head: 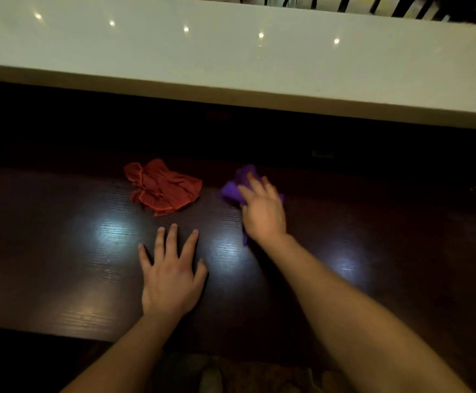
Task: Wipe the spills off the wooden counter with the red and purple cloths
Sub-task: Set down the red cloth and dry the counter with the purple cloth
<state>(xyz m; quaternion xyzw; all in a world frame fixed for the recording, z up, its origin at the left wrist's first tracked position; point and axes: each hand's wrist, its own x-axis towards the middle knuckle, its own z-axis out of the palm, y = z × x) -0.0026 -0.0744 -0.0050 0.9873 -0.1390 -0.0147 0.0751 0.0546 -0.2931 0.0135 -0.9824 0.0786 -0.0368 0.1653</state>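
Pressing down on the purple cloth (238,184) just right of the frame's centre with the right hand (262,207), fingers (255,184) nearly flat and slightly curled over the bunched fabric, palm covering most of it; a strip of purple showing below the wrist. Resting flat on the dark wooden surface (61,251) at lower centre, the left hand (171,276), fingers (171,241) spread wide and holding nothing. Lying crumpled just left of centre, the red cloth (163,188), apart from both hands and beside the purple one. Running across the top, a pale raised ledge (231,58) with small light reflections.
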